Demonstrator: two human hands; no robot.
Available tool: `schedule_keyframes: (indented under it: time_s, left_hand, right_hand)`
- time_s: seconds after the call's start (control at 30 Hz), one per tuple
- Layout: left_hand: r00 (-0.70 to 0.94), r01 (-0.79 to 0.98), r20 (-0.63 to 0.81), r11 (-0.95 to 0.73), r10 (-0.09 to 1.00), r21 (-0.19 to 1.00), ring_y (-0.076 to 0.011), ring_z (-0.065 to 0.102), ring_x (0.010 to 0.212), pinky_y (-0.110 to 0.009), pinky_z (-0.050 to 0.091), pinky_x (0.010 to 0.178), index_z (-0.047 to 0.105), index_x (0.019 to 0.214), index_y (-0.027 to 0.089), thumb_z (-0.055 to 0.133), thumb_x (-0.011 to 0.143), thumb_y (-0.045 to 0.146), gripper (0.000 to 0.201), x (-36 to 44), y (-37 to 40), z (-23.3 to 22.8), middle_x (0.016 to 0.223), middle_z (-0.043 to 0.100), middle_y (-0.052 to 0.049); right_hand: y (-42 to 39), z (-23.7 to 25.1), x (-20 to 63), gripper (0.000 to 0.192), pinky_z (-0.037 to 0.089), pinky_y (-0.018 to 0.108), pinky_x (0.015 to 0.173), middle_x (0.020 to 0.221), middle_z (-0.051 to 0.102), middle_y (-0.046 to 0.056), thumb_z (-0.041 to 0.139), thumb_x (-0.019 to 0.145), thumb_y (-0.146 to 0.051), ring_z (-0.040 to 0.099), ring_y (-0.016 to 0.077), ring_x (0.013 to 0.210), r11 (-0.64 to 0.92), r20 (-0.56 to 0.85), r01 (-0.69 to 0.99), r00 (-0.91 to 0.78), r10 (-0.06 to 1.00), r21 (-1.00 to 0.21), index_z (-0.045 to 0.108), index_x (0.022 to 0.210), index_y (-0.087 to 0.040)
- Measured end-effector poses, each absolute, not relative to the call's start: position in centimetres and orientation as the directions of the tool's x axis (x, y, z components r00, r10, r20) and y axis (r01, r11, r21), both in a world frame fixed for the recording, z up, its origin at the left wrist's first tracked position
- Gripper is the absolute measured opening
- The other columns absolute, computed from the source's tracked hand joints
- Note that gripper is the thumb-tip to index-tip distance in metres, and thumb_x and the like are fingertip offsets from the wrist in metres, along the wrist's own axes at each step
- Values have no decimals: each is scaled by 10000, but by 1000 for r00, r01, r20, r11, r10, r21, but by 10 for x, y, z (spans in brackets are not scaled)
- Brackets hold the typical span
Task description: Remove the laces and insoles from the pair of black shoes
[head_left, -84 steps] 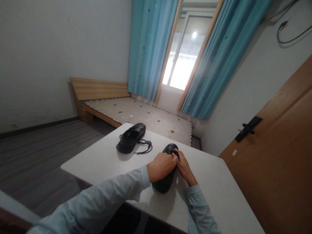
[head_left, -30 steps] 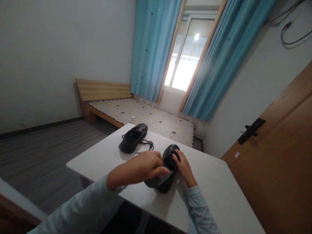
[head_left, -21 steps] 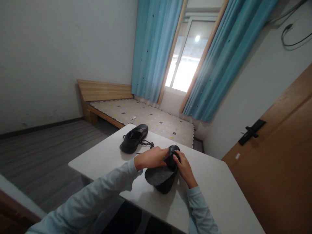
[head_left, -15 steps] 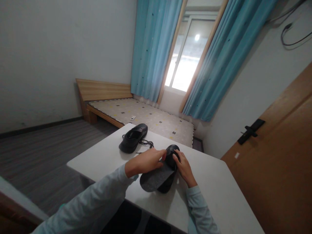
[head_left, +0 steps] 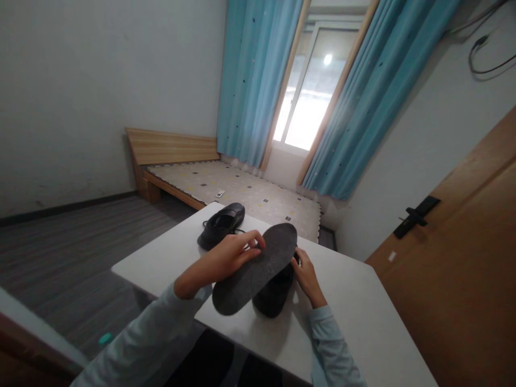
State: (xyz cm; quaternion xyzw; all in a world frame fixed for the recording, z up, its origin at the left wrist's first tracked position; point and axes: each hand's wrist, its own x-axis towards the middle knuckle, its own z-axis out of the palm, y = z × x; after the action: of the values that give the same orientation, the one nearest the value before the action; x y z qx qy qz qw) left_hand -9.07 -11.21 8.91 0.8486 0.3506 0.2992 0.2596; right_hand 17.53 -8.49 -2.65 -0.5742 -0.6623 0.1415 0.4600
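Observation:
My left hand (head_left: 230,257) grips a dark grey insole (head_left: 258,267) by its edge and holds it free above a black shoe (head_left: 275,291). That shoe lies on the white table (head_left: 355,317) close to me. My right hand (head_left: 307,275) rests against the shoe's right side and steadies it. A second black shoe (head_left: 221,224) sits farther back on the table, its loose lace mostly hidden behind my left hand.
A low wooden bed (head_left: 237,191) with a patterned mattress stands beyond the table, under a window with blue curtains (head_left: 253,80). A brown door (head_left: 463,258) with a black handle is at the right. Grey floor lies to the left.
My left hand has drawn the insole out of the near shoe and lifted it clear above the shoe. My right hand has stayed on the shoe.

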Motion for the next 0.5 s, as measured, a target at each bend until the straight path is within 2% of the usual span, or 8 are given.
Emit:
schedule_keyframes:
  time_s: [0.13,0.23,0.33,0.5]
  left_hand:
    - [550,307,369,-592,749,745,-151,568,927,-267,451,802,570,973,166,425,863,197,184,-69,-85,65,1000,617,-40]
    - [530,287,347,-549,774,785,-150,575,931,-275,464,810,566,1021,156,424,845,156,226,-55,-62,42,1027,626,-50]
    - [436,386,327,-502,839,774,-141,582,947,-270,456,848,580,1013,160,414,817,77,270,-50,-39,21,1045,630,-50]
    - [253,655,286,-382,924,653,-169,579,993,-281,433,893,595,982,160,382,811,32,302,-59,-9,-8,1052,627,-71]
  right_hand:
    - [-85,-27,175,399,361,465,985,1122,613,107,514,794,-501,525,264,1085,307,458,626,91,884,-717,624,1027,-197]
    - [-85,-26,175,371,363,454,984,1113,613,101,518,800,-481,523,258,1090,314,460,627,80,884,-713,628,1017,-201]
    - [-85,-25,175,360,365,443,982,1134,597,109,509,810,-456,513,256,1106,307,450,634,73,890,-710,624,1029,-193]
    - [-84,-27,175,370,361,449,984,1145,591,110,511,804,-463,509,260,1111,294,444,644,79,893,-706,627,1030,-194]
